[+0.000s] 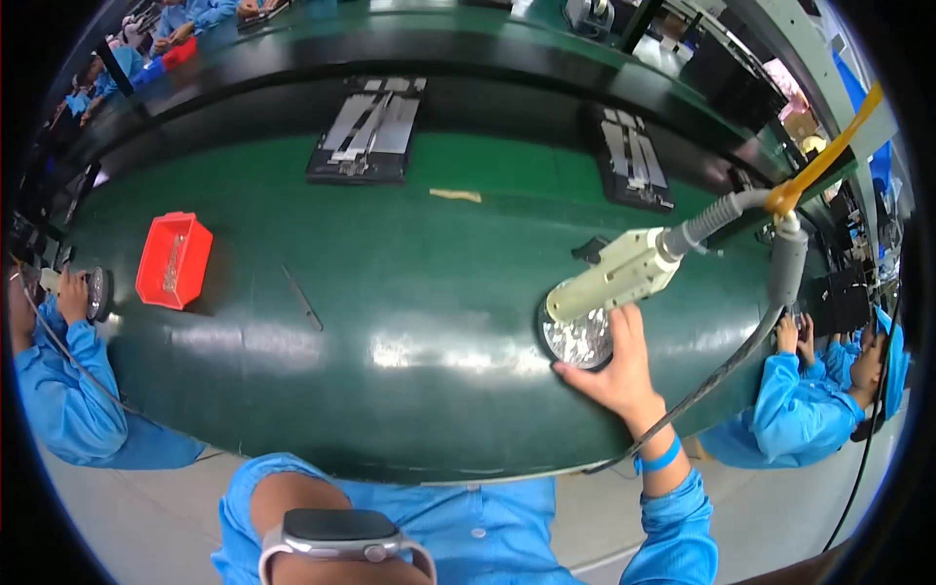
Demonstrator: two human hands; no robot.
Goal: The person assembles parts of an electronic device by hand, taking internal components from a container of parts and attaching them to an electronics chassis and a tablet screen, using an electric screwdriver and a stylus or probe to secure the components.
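Tool (303, 298) between bin (199, 252) and dish (547, 343), on workbench (439, 419)

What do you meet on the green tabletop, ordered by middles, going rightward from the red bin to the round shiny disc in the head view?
Red bin → thin dark tool → dark tray → pale yellow strip → round shiny disc, with the right hand on it.

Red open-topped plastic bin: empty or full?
Neither: small pale pieces lie in a strip inside the red plastic bin, with bare red plastic showing beside them.

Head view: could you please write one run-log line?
left hand: out of view; right hand: at round silver disc; overlapping disc: elongated cream tool
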